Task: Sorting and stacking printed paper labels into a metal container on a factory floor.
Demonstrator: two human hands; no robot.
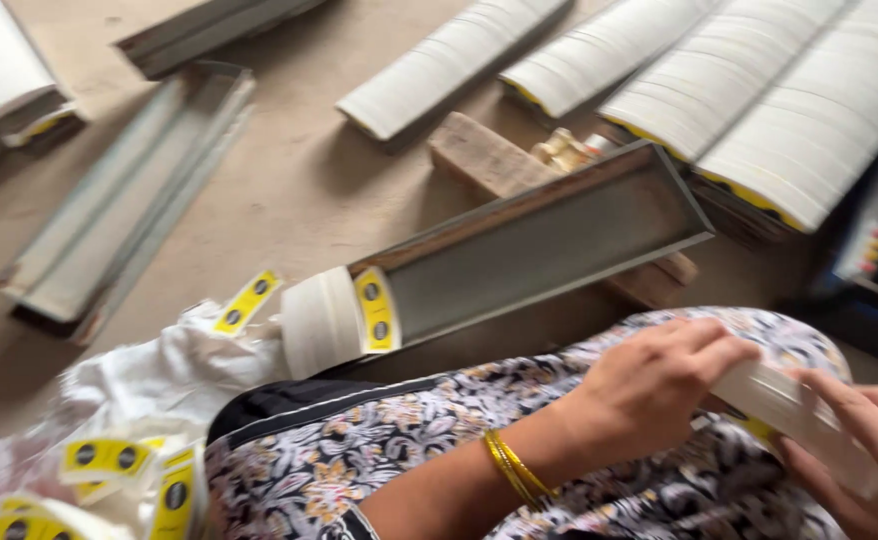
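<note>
Both the left hand (659, 385) and the right hand (864, 450) gripped a white card stack (794, 415) above the lap, beside a metal tray (544, 245) on the floor (299, 180)

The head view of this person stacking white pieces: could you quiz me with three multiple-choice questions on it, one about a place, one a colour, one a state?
1. Where is the stack of white pieces?
A. between both hands
B. on the floor
C. in the trough

2. What colour are the bangles?
A. silver
B. gold
C. red

3. How full is the metal trough?
A. packed full
B. bare
C. a few pieces at its near end

Answers: 1 A, left hand and right hand grip it. 2 B, they shine gold. 3 C, the rest shows bare metal.
</note>
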